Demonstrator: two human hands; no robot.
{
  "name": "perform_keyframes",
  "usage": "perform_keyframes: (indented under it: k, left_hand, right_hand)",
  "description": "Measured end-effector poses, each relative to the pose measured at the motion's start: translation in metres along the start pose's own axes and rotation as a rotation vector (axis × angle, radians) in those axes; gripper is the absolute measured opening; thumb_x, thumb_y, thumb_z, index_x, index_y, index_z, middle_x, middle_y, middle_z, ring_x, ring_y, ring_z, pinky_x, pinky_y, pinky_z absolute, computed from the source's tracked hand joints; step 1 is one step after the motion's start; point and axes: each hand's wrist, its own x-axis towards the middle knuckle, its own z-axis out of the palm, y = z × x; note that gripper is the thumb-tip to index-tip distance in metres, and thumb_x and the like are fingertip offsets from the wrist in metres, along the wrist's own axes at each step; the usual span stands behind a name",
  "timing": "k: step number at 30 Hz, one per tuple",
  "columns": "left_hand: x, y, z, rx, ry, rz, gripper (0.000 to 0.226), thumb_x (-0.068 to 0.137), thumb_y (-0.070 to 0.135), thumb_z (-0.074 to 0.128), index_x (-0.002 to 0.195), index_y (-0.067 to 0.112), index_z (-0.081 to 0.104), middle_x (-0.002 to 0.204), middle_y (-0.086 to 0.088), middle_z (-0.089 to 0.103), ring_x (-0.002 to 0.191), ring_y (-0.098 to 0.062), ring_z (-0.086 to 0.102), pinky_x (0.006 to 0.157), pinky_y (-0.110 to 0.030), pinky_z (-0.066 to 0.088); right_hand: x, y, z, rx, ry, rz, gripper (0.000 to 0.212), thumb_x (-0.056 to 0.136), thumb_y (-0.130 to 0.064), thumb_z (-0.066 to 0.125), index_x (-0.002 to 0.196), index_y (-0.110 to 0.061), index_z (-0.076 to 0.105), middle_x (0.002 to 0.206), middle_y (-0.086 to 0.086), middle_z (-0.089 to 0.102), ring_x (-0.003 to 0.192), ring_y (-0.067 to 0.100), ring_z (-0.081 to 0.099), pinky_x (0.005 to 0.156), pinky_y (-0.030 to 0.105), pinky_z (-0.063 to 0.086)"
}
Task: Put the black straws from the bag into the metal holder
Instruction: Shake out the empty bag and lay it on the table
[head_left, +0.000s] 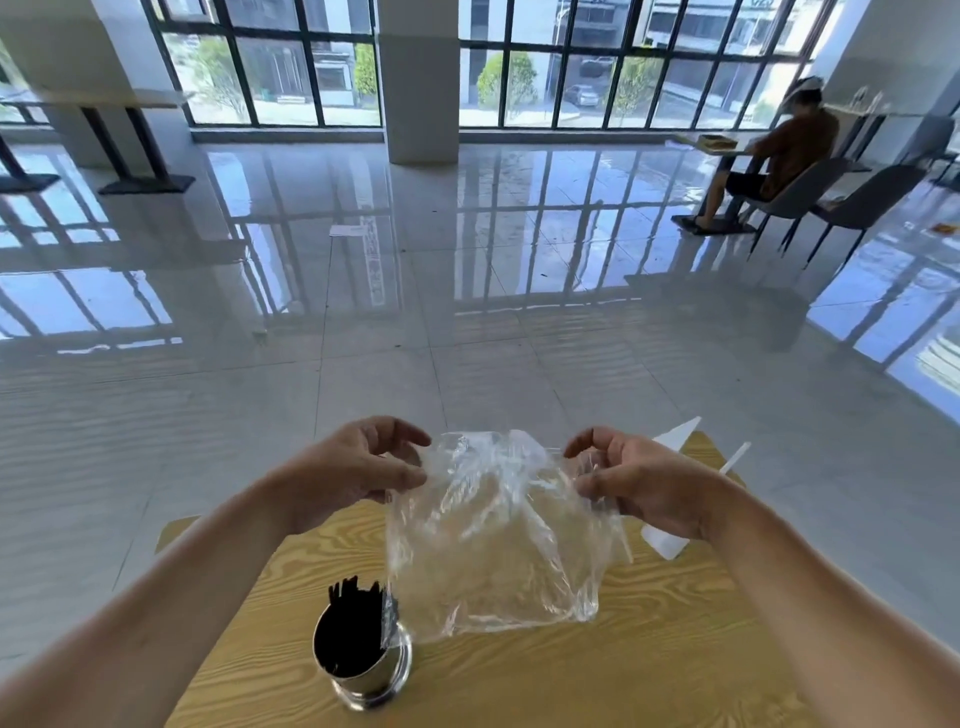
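One metal holder (363, 670), upright on the table (623, 675), packed with black straws (353, 618). One clear, empty-looking bag (493, 535) hangs just right of the holder; left hand (353, 467) and right hand (639, 483) each pinch its top edge.

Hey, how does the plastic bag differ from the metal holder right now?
The bag is clear, soft and crumpled; the holder is shiny, rigid metal. The bag hangs from the left hand and right hand, which pinch its top edge; the holder stands upright on the table with no hand on it. The bag looks empty; the holder is packed with black straws. Both are containers for the straws.
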Motion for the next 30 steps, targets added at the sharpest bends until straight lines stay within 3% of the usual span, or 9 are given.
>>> perform_keyframes:
  k: [3, 6, 11, 13, 16, 20, 24, 27, 30]
  left_hand:
    - [0.014, -0.002, 0.013, 0.022, -0.031, -0.014, 0.054, 0.084, -0.012, 0.076, 0.128, 0.016, 0.061, 0.081, -0.009, 0.063, 0.074, -0.017, 0.06, 0.062, -0.026, 0.051]
    - [0.033, -0.008, 0.024, 0.16, -0.068, -0.054, 0.035, 0.087, -0.014, 0.071, 0.116, 0.006, 0.066, 0.073, -0.004, 0.067, 0.068, -0.016, 0.06, 0.061, -0.026, 0.049]
    - [0.068, -0.036, 0.053, 0.642, 0.089, -0.016, 0.017, 0.085, -0.002, 0.076, 0.077, -0.004, 0.061, 0.061, 0.008, 0.066, 0.058, -0.011, 0.06, 0.055, -0.024, 0.051]
    - [0.079, -0.05, 0.068, 0.857, 0.174, 0.048, 0.021, 0.085, 0.011, 0.073, 0.071, 0.007, 0.057, 0.062, 0.006, 0.062, 0.06, -0.016, 0.055, 0.056, -0.029, 0.047]
    - [0.093, -0.067, 0.081, 1.072, 0.288, 0.161, 0.02, 0.084, 0.017, 0.065, 0.069, 0.018, 0.051, 0.068, 0.006, 0.06, 0.061, -0.019, 0.055, 0.053, -0.032, 0.04]
    - [0.105, -0.09, 0.103, 1.357, 0.351, 0.319, 0.019, 0.079, 0.005, 0.071, 0.079, 0.016, 0.056, 0.081, -0.006, 0.063, 0.065, -0.035, 0.068, 0.05, -0.034, 0.048]
    - [0.115, -0.125, 0.125, 1.499, 0.333, 0.407, 0.033, 0.058, -0.011, 0.079, 0.078, 0.011, 0.064, 0.075, -0.009, 0.059, 0.052, -0.03, 0.062, 0.034, -0.032, 0.047]
    - [0.121, -0.166, 0.138, 1.551, 0.21, 0.413, 0.037, 0.049, -0.013, 0.083, 0.073, 0.01, 0.068, 0.073, -0.01, 0.06, 0.05, -0.026, 0.059, 0.029, -0.031, 0.046]
    - [0.122, -0.211, 0.159, 1.597, 0.046, 0.243, 0.041, 0.049, -0.007, 0.09, 0.079, 0.015, 0.073, 0.082, -0.008, 0.064, 0.059, -0.022, 0.064, 0.036, -0.031, 0.053]
  right_hand:
    - [-0.004, 0.01, -0.014, -0.119, 0.043, 0.012, 0.053, 0.094, 0.009, 0.072, 0.136, -0.022, 0.06, 0.069, -0.005, 0.06, 0.063, 0.007, 0.06, 0.064, 0.023, 0.056]
    - [-0.002, 0.023, -0.027, -0.344, 0.144, 0.024, 0.03, 0.093, 0.004, 0.075, 0.117, -0.013, 0.072, 0.069, -0.003, 0.062, 0.063, 0.01, 0.063, 0.062, 0.03, 0.056]
    - [0.002, 0.057, -0.049, -0.709, 0.295, 0.086, 0.014, 0.087, -0.01, 0.077, 0.078, -0.02, 0.072, 0.077, -0.003, 0.075, 0.068, 0.01, 0.064, 0.063, 0.029, 0.054]
    - [0.006, 0.072, -0.051, -0.842, 0.342, 0.084, 0.01, 0.086, -0.014, 0.069, 0.078, -0.021, 0.068, 0.079, -0.005, 0.072, 0.064, 0.006, 0.058, 0.055, 0.017, 0.045]
    - [0.016, 0.09, -0.057, -1.017, 0.418, 0.047, 0.006, 0.088, -0.018, 0.064, 0.093, -0.021, 0.066, 0.084, -0.009, 0.062, 0.073, 0.009, 0.058, 0.057, 0.027, 0.045]
    - [0.035, 0.111, -0.064, -1.096, 0.576, -0.109, 0.013, 0.089, -0.012, 0.064, 0.088, -0.022, 0.054, 0.084, -0.008, 0.058, 0.075, 0.021, 0.059, 0.056, 0.034, 0.042]
    - [0.052, 0.15, -0.073, -1.308, 0.656, -0.433, 0.026, 0.072, 0.007, 0.073, 0.089, -0.011, 0.063, 0.078, 0.007, 0.062, 0.065, 0.032, 0.064, 0.05, 0.039, 0.052]
    - [0.064, 0.192, -0.08, -1.426, 0.592, -0.513, 0.025, 0.066, 0.013, 0.07, 0.082, -0.006, 0.067, 0.075, 0.014, 0.064, 0.057, 0.033, 0.062, 0.045, 0.041, 0.054]
    - [0.068, 0.245, -0.077, -1.48, 0.393, -0.349, 0.034, 0.062, 0.017, 0.075, 0.08, -0.011, 0.069, 0.076, 0.01, 0.067, 0.058, 0.028, 0.064, 0.045, 0.037, 0.054]
